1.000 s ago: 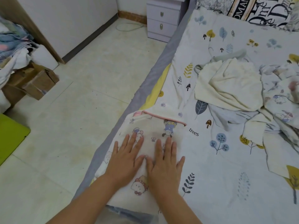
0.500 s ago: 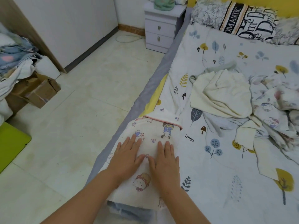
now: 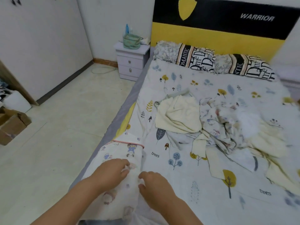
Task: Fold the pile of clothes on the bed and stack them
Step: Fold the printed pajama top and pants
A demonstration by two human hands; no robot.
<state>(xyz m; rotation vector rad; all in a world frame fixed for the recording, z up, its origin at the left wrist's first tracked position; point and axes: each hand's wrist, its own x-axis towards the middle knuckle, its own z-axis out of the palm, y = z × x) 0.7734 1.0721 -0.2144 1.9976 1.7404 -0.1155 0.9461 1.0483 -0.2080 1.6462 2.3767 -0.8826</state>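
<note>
Bedroom w/ pale tile floor (image 3: 65, 127) on the left, bed (image 3: 203, 184) on the right under a white sheet printed w/ trees, leaves, mushrooms. Yellow/black headboard (image 3: 227, 28) at the far end reads "WARRIOR"; two patterned pillows (image 3: 211, 60) lie against it. Small white nightstand (image 3: 130, 62) beside the bed, near the headboard, w/ a green bag (image 3: 131, 41) on top. Cardboard box (image 3: 11, 124) at the left edge of the floor. Folded garment (image 3: 120, 153), white w/ cartoon print and pink trim, lies flat at the near-left edge of the bed, close to the person. Left hand (image 3: 112, 172) rests on top of it, fingers curled loosely, nothing clamped as far as visible. Right hand (image 3: 154, 184) sits just beside the garment's right edge, fingers curled down at the fabric; can't tell whether it pinches the cloth or only touches it, frame is blurry there. Hands are close together but not touching. Unfolded pile of clothes (image 3: 219, 127), cream and printed pieces, is heaped mid-bed, well apart from the folded garment and both hands.
</note>
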